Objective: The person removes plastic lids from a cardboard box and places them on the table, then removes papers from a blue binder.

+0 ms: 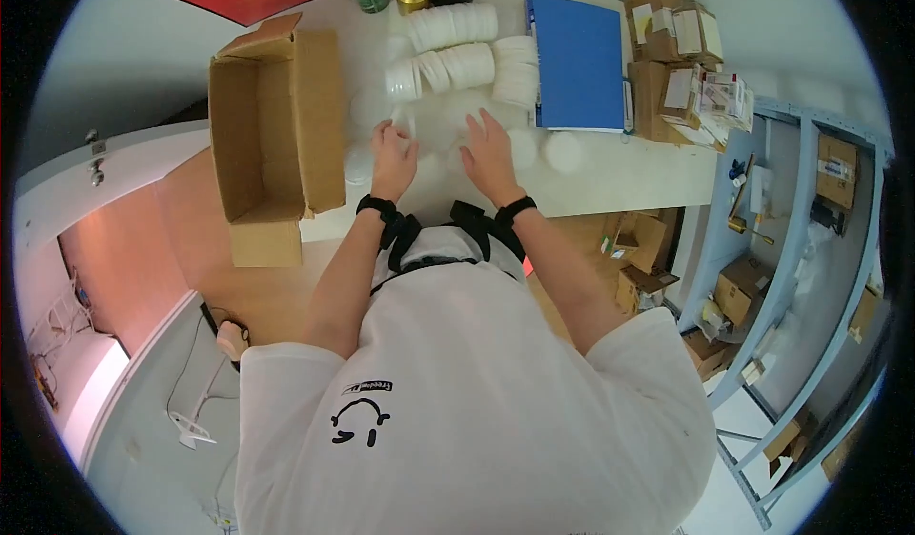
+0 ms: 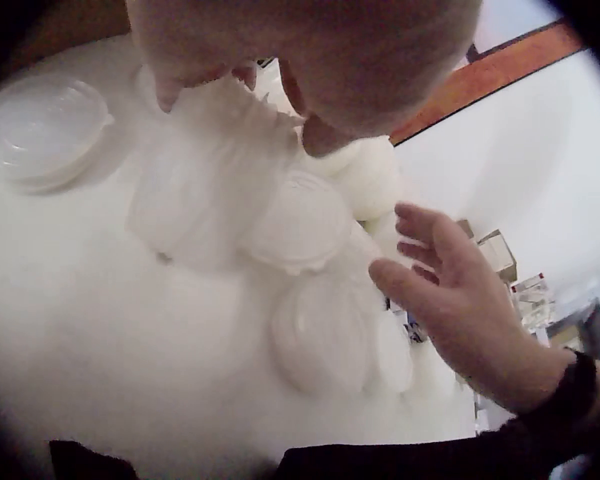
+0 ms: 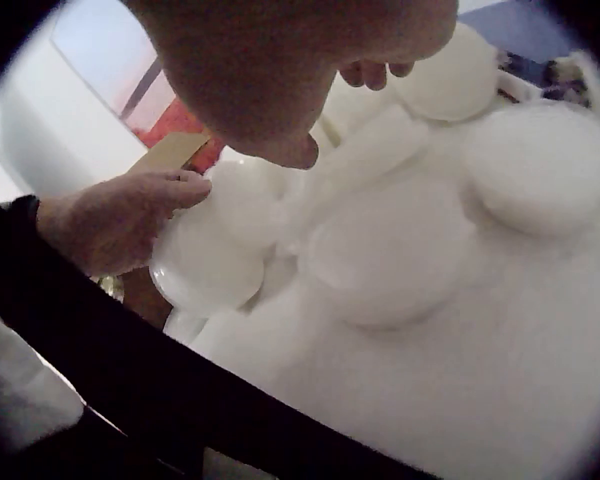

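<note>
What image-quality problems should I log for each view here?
Head view: fisheye curvature and a black rim; the pale table swallows the outlines of white pieces on it. Left wrist: soft focus, left hand shadowed, faint glare on the lid. Right wrist: blurry, dark corners, right hand dim.

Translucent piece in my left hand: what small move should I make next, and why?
I'd probably bring your right hand over to steady the translucent piece: only your left hand seems to grip it, your right hand is open nearby, and round pieces lie close by.
</note>
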{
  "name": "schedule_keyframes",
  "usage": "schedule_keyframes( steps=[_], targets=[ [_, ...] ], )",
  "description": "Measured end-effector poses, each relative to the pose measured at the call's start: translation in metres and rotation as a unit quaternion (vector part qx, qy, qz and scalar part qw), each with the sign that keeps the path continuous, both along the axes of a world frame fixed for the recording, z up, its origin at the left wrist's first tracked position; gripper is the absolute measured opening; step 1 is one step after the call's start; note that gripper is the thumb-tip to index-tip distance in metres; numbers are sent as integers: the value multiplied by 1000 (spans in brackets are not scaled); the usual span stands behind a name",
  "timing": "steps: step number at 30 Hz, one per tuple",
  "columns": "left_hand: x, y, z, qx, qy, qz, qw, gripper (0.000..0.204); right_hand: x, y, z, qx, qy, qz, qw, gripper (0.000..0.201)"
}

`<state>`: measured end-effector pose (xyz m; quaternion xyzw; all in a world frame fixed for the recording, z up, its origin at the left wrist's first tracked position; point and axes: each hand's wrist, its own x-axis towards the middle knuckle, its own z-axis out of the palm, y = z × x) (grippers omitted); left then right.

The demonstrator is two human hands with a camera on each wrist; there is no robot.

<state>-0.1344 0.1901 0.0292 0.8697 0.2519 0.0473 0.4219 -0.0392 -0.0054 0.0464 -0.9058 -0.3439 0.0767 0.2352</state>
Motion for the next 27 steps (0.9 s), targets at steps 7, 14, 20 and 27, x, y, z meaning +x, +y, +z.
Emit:
schedule_keyframes(
  steps=[7, 14, 20, 27],
  targets=[
    [-6, -1, 30, -7, 33, -121, 992, 86, -13, -64, -40, -63, 17, -252, 965, 90],
    [-22, -2, 23, 47, 81, -109, 990, 94, 10, -52, -11, -76, 80, -221, 969, 109],
    [-13, -1, 20, 25, 49, -58, 997, 99, 10, -54, -18, 68, 111, -227, 965, 110],
    [-12, 2, 21, 44, 115, -131, 984, 103, 6, -29, 22, 92, 99, -156, 978, 103]
  ],
)
